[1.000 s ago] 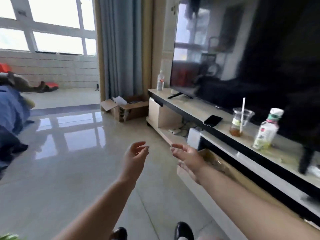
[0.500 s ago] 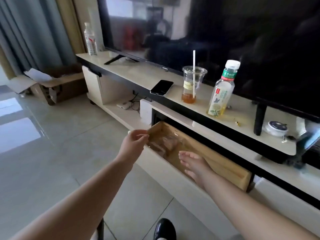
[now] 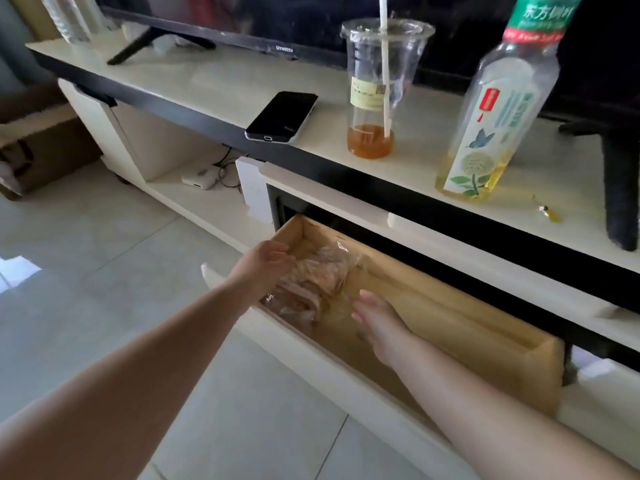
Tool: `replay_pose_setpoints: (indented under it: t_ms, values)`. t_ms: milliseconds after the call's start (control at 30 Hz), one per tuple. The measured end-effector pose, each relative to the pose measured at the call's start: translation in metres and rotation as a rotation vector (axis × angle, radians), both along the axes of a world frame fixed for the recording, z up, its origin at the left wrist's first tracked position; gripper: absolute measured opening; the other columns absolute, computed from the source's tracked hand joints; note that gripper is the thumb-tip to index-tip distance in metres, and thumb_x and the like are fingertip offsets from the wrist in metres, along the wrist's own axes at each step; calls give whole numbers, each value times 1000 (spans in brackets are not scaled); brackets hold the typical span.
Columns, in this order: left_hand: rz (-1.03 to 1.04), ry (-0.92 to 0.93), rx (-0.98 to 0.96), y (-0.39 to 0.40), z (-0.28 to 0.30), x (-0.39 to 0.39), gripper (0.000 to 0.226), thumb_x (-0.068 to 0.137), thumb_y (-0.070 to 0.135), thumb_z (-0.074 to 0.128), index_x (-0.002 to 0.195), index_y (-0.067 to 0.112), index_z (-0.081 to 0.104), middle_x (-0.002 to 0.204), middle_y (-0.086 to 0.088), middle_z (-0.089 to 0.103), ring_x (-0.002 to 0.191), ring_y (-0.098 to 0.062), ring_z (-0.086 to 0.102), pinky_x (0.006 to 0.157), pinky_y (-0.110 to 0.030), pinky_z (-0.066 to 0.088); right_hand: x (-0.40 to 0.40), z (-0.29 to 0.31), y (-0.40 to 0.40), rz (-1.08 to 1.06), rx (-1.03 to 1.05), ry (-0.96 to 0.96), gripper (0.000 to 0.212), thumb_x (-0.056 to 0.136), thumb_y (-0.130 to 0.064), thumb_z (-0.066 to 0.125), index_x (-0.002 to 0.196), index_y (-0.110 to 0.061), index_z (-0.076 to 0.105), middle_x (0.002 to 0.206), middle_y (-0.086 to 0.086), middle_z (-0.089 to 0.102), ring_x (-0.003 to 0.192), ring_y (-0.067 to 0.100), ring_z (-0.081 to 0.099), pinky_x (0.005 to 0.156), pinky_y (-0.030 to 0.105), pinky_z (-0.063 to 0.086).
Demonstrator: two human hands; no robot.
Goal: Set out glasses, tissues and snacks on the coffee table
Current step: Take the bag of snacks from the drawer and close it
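The left hand (image 3: 268, 263) reaches into the left end of an open wooden drawer (image 3: 450, 317), its fingers loosely extended and resting against the clear wrapping of the snack packets (image 3: 311, 282); whether it has actually closed on the wrapping cannot be told. The right hand (image 3: 375, 318) is lowered into the drawer just to the right of the packets, fingers fairly straight and pointing toward them, holding nothing; its fingertips lie at the edge of the crinkled plastic. The snack packets, pale brownish pieces in transparent wrap, lie heaped in the drawer's left part, between the two hands.

The drawer is pulled out of a cream TV stand (image 3: 221, 81) with a dark edge strip. On the stand's top, above the drawer, a black phone (image 3: 282, 116) lies flat near the front edge. To its right stands a clear plastic cup (image 3: 381, 81) with a white straw (image 3: 384, 64) and a little amber drink at the bottom. Further right stands a tea bottle (image 3: 498, 109) with a green cap band and a little yellowish liquid. Behind them is a television (image 3: 277, 19) on dark feet. In the open compartment at left, a small white box (image 3: 201, 178) sits with cables. The floor (image 3: 104, 271) is pale glossy tile.
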State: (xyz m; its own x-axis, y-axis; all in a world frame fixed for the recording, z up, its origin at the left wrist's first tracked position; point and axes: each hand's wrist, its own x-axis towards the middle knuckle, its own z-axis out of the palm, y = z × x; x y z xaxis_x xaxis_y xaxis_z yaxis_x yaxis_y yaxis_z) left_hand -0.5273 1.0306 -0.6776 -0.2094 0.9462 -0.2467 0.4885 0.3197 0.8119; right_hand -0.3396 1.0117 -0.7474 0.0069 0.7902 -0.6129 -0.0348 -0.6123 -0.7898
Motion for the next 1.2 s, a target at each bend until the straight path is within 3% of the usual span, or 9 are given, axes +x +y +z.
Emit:
replay_pose_setpoints:
  t_ms: [100,200,300,400,600,833,1033,1100,1200]
  values:
    - [-122,175,-108,34,-12,2,20,88,24,57,107,21,60,96,0,56,78,-15,53,68,-26,43,-11,-26,18,-37,-88,-32,83,73,-51,69,142,-24,32,141,1,43,125,24,46,103,41,39]
    - [-310,381,-213,63,-27,2,26,89,25,51,107,11,63,89,-4,56,79,-18,52,64,-28,40,-20,-45,27,-48,-148,-62,100,48,-66,69,134,-24,43,127,0,53,112,23,53,86,37,47]
    - [-458,488,-294,80,-42,-1,28,89,24,52,109,7,62,89,-6,62,74,-16,54,60,-22,39,-27,-51,37,-88,-149,-47,61,70,-49,69,120,-18,55,117,5,63,97,20,60,61,26,42]
    - [-565,557,-388,90,-56,-9,38,89,34,52,115,8,60,106,-7,65,93,-20,61,80,-27,46,-30,-58,48,-105,-148,-1,39,78,-34,70,107,-10,62,99,9,67,77,20,59,56,24,40]
    - [-561,543,-454,92,-58,-15,46,92,41,50,125,9,53,118,-6,60,106,-23,56,89,-25,37,-40,-57,54,-113,-119,81,34,74,-32,74,95,-13,56,86,8,63,65,17,57,54,26,46]
    - [-378,245,-443,89,-35,-26,39,85,45,60,106,12,63,100,-10,70,93,-29,68,85,-40,56,-42,-19,54,-166,-168,297,5,86,-14,62,88,-9,62,52,2,61,45,15,55,52,24,48]
    - [-270,186,-438,74,23,-17,38,85,43,58,107,11,64,96,-10,71,80,-25,71,79,-38,58,-34,45,28,-195,-201,446,13,94,-16,51,89,-5,57,35,-5,49,28,2,38,32,13,38]
    - [-273,199,-429,59,40,-16,37,85,40,58,106,10,66,97,-12,72,83,-27,71,81,-40,58,-31,67,10,-180,-193,431,15,94,-17,50,89,-4,57,39,-4,53,27,0,37,31,13,36]
    - [-269,218,-407,23,64,-18,37,88,39,55,104,7,67,100,-14,73,84,-30,70,80,-38,56,-32,88,-17,-121,-168,441,25,92,-11,54,113,0,60,85,13,72,28,3,38,36,19,46]
